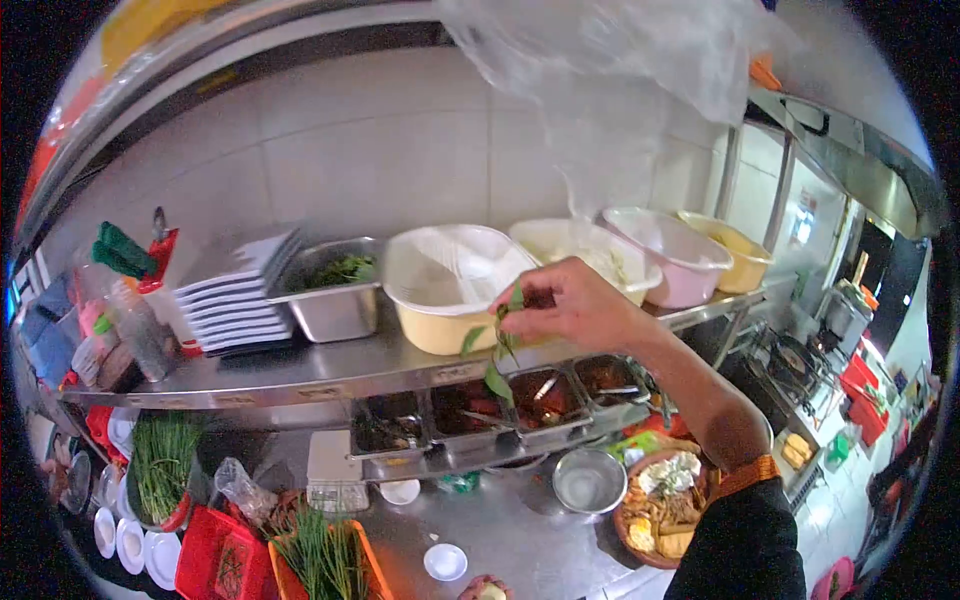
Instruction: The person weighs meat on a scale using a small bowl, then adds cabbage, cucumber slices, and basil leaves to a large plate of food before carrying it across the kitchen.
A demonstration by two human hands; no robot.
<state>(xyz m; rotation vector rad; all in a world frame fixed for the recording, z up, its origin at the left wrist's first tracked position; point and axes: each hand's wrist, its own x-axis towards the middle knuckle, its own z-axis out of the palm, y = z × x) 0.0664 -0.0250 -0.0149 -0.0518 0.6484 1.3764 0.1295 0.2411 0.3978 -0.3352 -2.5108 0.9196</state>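
Note:
My right hand [548, 308] reaches up from the lower right, out of a dark sleeve with an orange band at the wrist. Its fingers are pinched round a sprig of green leaves [497, 378], which hangs down in front of the shelf edge. Just behind the hand stands a cream-yellow basin [440, 325] with a white strainer-like piece inside. Below the leaves is a row of steel sauce containers [545, 400] with spoons in them. I do not make out my left hand; a small reddish and pale thing [487, 590] is cut off at the bottom edge.
A steel pan of greens [335, 312] and stacked trays [235, 300] stand left on the shelf [260, 385]. Below are spring onions [165, 455], an orange basket [372, 565], a metal bowl [590, 482] and a food platter [640, 515]. Clear plastic [620, 90] hangs overhead.

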